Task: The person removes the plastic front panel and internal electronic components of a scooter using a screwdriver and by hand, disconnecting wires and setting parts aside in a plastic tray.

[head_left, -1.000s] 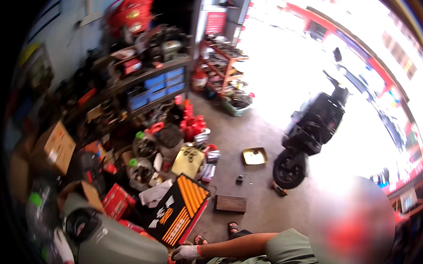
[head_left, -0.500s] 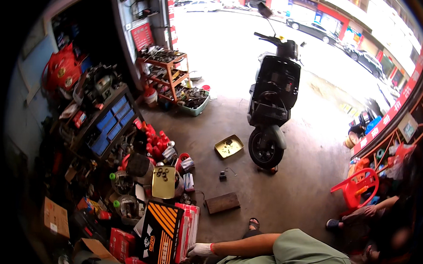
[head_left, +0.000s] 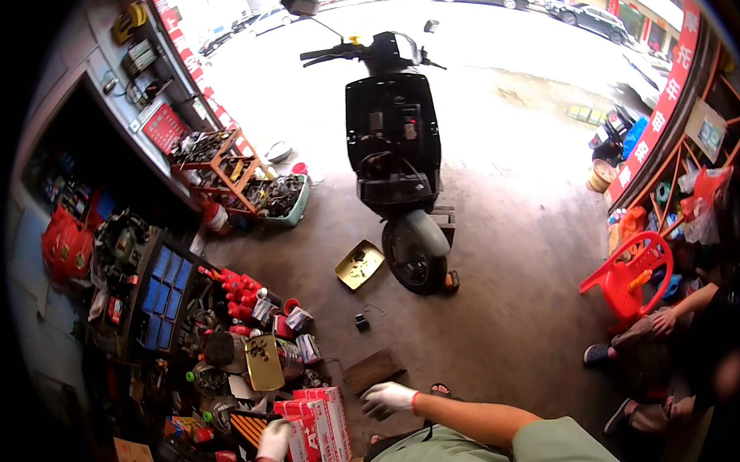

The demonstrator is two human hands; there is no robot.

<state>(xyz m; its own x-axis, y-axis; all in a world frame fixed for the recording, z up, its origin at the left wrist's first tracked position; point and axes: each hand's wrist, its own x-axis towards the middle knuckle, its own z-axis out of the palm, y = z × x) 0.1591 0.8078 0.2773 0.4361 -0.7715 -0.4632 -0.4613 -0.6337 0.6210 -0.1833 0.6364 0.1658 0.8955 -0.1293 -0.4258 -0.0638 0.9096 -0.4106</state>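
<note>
My left hand (head_left: 274, 441), in a white glove, is at the lower edge with its fingers closed over the upper edge of a black box with orange stripes (head_left: 246, 430). Several red-and-white boxes (head_left: 320, 431) stand upright just right of that hand. My right hand (head_left: 389, 399), gloved too, hovers right of those boxes by a brown wooden block (head_left: 374, 371). Its fingers are stretched and slightly apart, with nothing in them. The lower part of the black box runs out of view.
A scooter (head_left: 394, 141) with its panel off stands ahead, a yellow tray of small parts (head_left: 360, 265) beside it. Another yellow tray (head_left: 263, 363) rests among clutter at left. A small black part (head_left: 361, 321) lies on the floor. At right, a person sits near a red chair (head_left: 632, 280).
The view has swung, shifting the scooter left. My left hand has come into view at the black box, which now sits lower. My right hand has moved off the red-and-white boxes, towards the block.
</note>
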